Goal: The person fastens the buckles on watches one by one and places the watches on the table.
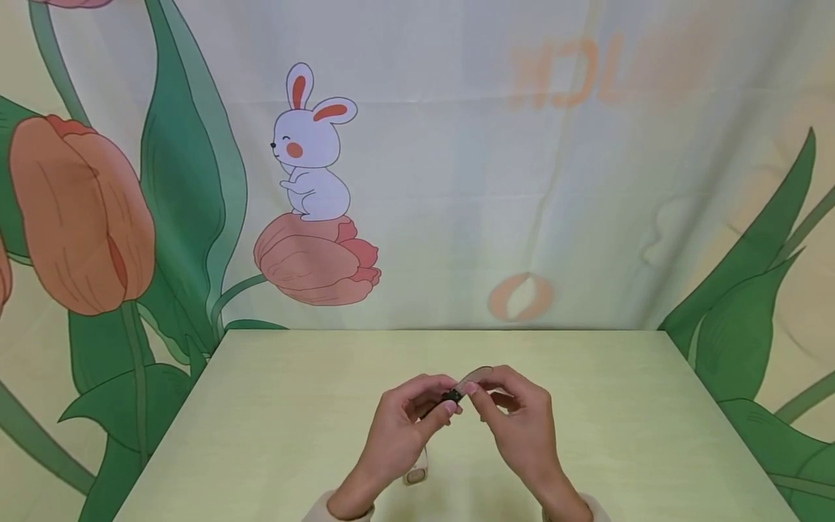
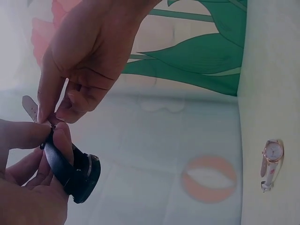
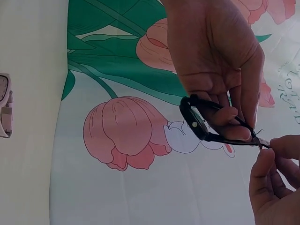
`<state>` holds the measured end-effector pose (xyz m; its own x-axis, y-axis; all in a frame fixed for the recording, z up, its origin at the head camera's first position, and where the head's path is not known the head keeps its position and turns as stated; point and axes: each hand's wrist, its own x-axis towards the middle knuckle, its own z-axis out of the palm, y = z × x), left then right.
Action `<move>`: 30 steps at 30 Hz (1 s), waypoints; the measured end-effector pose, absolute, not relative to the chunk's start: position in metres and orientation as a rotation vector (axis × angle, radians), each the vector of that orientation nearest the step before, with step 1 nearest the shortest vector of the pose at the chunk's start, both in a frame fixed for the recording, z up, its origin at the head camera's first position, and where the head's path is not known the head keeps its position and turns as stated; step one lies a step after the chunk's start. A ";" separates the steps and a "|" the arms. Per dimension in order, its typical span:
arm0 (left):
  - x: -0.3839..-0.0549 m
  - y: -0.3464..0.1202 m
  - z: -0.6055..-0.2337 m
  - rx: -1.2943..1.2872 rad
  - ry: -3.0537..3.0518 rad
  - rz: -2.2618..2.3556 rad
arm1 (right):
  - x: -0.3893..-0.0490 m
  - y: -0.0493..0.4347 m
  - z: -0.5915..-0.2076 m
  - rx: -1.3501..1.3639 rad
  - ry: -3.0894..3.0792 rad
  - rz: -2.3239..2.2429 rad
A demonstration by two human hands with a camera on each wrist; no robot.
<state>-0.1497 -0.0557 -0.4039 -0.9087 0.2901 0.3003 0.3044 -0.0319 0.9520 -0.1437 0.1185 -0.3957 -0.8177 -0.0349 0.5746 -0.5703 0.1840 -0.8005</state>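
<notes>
biggest first: printed cloth [image 1: 424, 159] hanging along the far side behind your work, an orange tulip [image 1: 85, 217] at far left, and a white rabbit [image 1: 320, 192] drawn left of middle. before it, your pale counter [image 1: 261, 413], greenish-yellow.

your hands are raised over the counter's near half, almost meeting. left hand [image 1: 399, 424]: grasping, thumb and fingers closed on the black watch. right hand [image 1: 524, 424]: grasping too, a pinch on a thin brownish strip, just right of the other hand.

black watch [image 3: 199, 117]: off the counter, at your left fingertips, band bent into a loop, buckle end toward your right hand. pale watch [image 2: 273, 151]: lying on the counter on the near side, round dial with gold-toned rim, partly behind your left hand in the head view.

strip [image 1: 479, 374]: meets the black watch's band end; you cannot tell whether they are joined.
</notes>
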 end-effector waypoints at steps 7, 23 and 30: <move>-0.149 -0.055 -0.402 -0.664 -2.166 -2.125 | -0.144 0.118 -0.397 0.656 -1.963 1.733; -0.150 -0.055 -0.405 -0.605 -2.141 -2.112 | -0.141 0.116 -0.400 0.645 -1.967 1.767; -0.151 -0.055 -0.406 -0.603 -2.148 -2.098 | -0.140 0.115 -0.399 0.592 -1.998 1.714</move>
<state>-0.1506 -0.0547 -0.4062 -0.9196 0.2218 0.3243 0.3295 -0.0144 0.9441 -0.1397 0.1153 -0.3995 -0.8118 -0.0371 0.5827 -0.5816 0.1402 -0.8013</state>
